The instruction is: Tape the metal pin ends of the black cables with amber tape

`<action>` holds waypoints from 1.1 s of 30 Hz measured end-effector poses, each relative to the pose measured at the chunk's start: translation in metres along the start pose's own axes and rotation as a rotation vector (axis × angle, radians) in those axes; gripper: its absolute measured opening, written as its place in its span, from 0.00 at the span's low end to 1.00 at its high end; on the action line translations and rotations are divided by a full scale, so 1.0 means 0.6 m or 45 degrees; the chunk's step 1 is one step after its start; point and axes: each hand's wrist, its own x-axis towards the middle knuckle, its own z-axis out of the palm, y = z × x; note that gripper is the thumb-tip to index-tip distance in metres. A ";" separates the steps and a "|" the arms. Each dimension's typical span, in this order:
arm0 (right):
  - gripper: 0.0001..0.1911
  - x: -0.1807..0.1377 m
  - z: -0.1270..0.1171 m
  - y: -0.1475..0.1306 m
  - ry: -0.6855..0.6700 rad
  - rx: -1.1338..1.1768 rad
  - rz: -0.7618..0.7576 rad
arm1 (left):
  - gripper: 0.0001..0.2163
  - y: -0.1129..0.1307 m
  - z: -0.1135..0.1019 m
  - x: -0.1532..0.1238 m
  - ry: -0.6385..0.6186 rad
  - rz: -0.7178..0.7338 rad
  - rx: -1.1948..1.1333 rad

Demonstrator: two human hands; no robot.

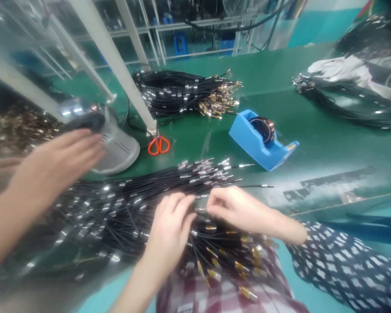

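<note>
My left hand point(171, 224) is over a spread of black cables point(143, 184), its thumb and fingers drawn together. To its right, my right hand point(236, 206) pinches at nearly the same spot. Between the two sets of fingertips shows a small silvery piece that looks like the end of a cable point(200, 210); blur and my fingers hide most of it. Silver-tipped cable ends lie just beyond my hands. Other ends with yellowish tips point(247, 293) hang toward my lap over a checked cloth.
A co-worker's hand point(61, 158) reaches in from the left beside a grey machine point(120, 148). Orange-handled scissors point(159, 145) lie near a white post point(117, 61). Farther back are a blue tape dispenser point(254, 143), a cable bundle point(172, 93) and coiled cables point(345, 111) on the green table point(195, 139).
</note>
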 end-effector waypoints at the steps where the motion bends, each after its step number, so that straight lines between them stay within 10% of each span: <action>1: 0.05 0.003 -0.003 -0.002 -0.025 0.050 0.010 | 0.10 0.002 0.000 0.005 0.006 0.061 0.028; 14: 0.10 0.045 -0.011 0.011 -0.120 0.471 -0.004 | 0.07 -0.020 -0.016 0.029 -0.023 0.220 0.044; 21: 0.13 0.049 -0.006 0.072 0.375 -0.338 -0.351 | 0.07 -0.021 -0.010 0.027 0.036 0.328 -0.203; 28: 0.13 0.066 0.002 0.092 0.423 -0.360 -0.413 | 0.07 0.028 0.011 0.040 -0.050 0.452 -0.329; 33: 0.10 0.063 -0.013 0.079 0.379 -0.066 -0.350 | 0.06 0.036 0.020 0.050 0.024 -0.286 -0.928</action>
